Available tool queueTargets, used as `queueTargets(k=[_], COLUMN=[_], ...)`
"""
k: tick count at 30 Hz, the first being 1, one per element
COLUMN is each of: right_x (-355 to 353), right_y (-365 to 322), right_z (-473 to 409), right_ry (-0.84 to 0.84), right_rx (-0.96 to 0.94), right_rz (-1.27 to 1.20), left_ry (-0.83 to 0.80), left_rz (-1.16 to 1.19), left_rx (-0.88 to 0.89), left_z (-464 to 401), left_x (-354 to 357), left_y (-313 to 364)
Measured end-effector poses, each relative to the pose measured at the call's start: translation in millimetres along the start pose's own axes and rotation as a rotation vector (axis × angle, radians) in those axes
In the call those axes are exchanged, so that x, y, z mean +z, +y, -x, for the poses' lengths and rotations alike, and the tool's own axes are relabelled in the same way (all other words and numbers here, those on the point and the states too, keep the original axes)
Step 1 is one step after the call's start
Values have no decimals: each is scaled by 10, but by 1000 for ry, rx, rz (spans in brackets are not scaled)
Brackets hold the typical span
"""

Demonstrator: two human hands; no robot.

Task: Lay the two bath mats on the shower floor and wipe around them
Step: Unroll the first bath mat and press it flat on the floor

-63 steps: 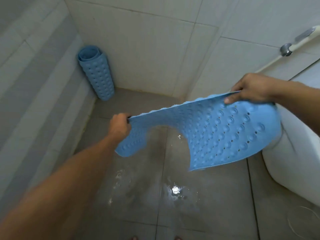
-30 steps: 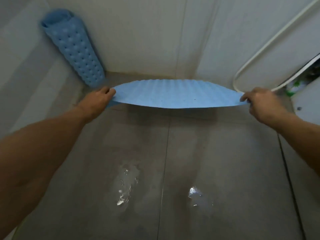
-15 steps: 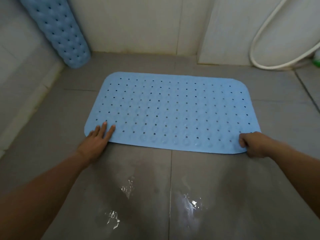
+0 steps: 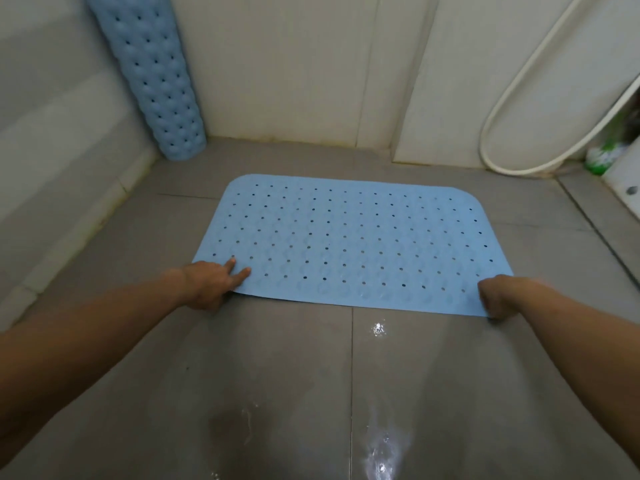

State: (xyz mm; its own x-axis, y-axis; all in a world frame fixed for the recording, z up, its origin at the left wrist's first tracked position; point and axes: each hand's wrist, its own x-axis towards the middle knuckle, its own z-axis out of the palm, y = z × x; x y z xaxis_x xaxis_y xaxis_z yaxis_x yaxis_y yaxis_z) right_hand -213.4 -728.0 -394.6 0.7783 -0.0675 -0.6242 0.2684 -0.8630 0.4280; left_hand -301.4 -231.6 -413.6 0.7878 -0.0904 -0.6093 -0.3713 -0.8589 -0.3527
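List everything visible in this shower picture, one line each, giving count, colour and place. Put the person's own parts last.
flat bath mat: one, light blue, spread on the floor's middle
rolled bath mat: one, light blue, upright in the back left corner
hose: one, white, looped against the right wall
floor: grey tiles, wet patches nearest the camera
left hand: one, fingers on the mat's near left corner
right hand: one, gripping the mat's near right corner

Flat mat (image 4: 353,237) before rolled mat (image 4: 156,77)
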Motion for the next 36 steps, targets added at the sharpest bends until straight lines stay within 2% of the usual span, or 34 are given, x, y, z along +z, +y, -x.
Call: queueTargets(k=[2, 6, 11, 14, 17, 23, 29, 33, 36], right_x=[-155, -747, -1314, -1510, -1679, -1792, -1674, -1720, -1739], right_y=[-123, -448, -1121, -1547, -1929, -2455, -2575, -2568, -2596], right_z=[22, -8, -228, -471, -759, -1465, -1787, -1765, -1740], right_ry=[-55, -144, 245, 407, 575, 799, 875, 780, 811], right_rx=[19, -22, -190, -275, -322, -300, -227, -141, -95], right_rz=[28, -148, -445, -602, -659, -714, -723, -869, -780], left_ry=[10, 209, 443, 531, 572, 639, 677, 715, 705], left_rz=[24, 175, 528, 515, 557, 619, 763, 742, 700], left_rx=[25, -10, -153, -172, -198, -248, -269, -258, -276], left_z=[10, -186, -682, -1008, -1384, -2098, -2430, -2423, -2424], left_x=[-100, -310, -525, -603, -660, -667, -566, -541, -547], left_y=[-111, -378, -513, -513, -512, -393, -399, -367, -368])
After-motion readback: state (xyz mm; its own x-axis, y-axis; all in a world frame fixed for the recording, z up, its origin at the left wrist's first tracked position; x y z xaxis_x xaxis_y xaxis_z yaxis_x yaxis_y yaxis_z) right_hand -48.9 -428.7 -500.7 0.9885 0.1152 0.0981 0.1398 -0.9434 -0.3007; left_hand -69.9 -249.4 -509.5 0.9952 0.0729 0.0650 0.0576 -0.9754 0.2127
